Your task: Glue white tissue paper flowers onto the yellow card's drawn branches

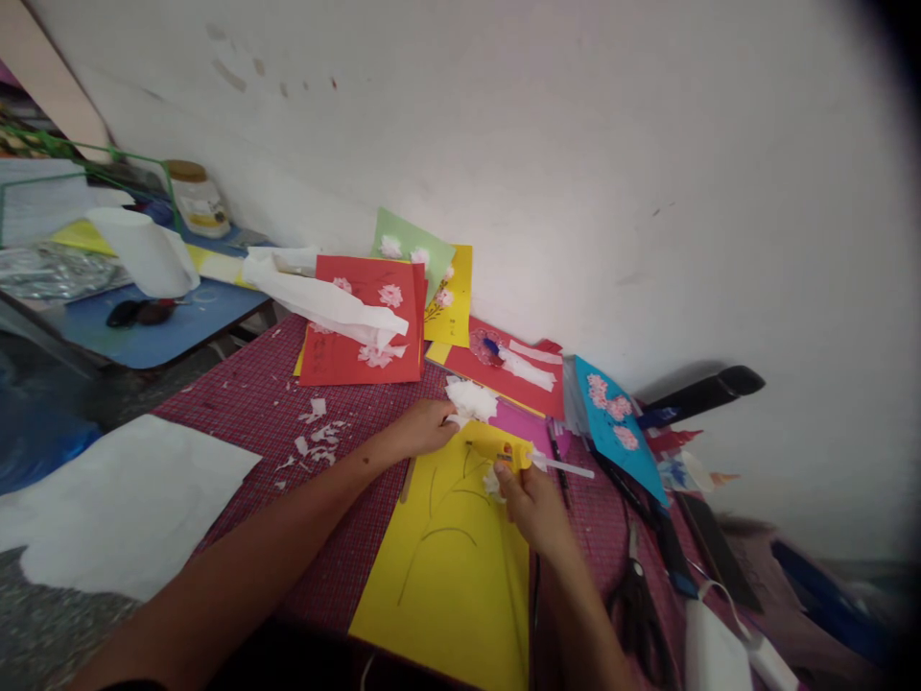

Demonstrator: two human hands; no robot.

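Observation:
A yellow hot glue gun [496, 449] is gripped in my right hand [531, 504]. A translucent glue stick [568, 467] juts from its rear, and the nozzle points left. My left hand [426, 429] has its fingers pinched together on a small piece of white tissue paper [458, 420]. Beyond it lies a crumpled tissue pile [475, 399]. Under both hands is a yellow sheet [446, 595] with dark branch lines drawn on it. Partly behind the right hand, a white tissue blossom [493, 483] shows on the sheet.
Red cards [360, 369] with pink paper flowers stand left, a strip of tissue [323, 299] across them. A blue flower card [611, 422] leans right. Black scissors [637, 605] lie right; paper scraps [317, 446] litter the cloth. A tissue roll [148, 254] stands on the blue table [173, 336].

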